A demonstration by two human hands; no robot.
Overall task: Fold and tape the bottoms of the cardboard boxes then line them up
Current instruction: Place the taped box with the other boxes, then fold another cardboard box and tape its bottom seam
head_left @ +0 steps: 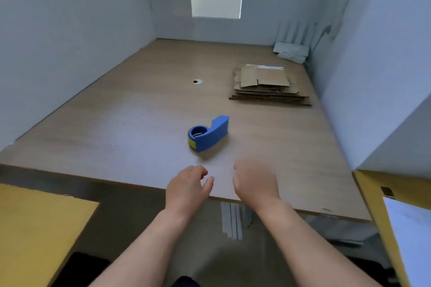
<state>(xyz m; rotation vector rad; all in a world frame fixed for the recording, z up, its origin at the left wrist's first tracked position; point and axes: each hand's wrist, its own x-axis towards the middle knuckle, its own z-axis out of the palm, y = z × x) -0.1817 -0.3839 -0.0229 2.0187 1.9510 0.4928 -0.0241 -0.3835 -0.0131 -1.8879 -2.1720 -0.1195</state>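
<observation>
Cardboard boxes (265,84) lie flattened in a stack at the far right of the wooden counter (116,112), too jumbled to count. The blue tape dispenser (208,134) sits just beyond my hands. My left hand (189,187) hovers loosely curled and holds nothing. My right hand (255,184) is blurred, so I cannot tell its grip. Grey partitions (70,30) wall the counter in.

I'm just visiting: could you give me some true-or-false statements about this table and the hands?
1. The left hand grips the blue tape dispenser. False: that hand is empty; the dispenser lies untouched on the table.
2. The cardboard boxes lie flattened in a stack. True.
3. The right hand holds a box. False: that hand holds nothing.
4. The stack lies beyond the dispenser, to its right. True.
</observation>
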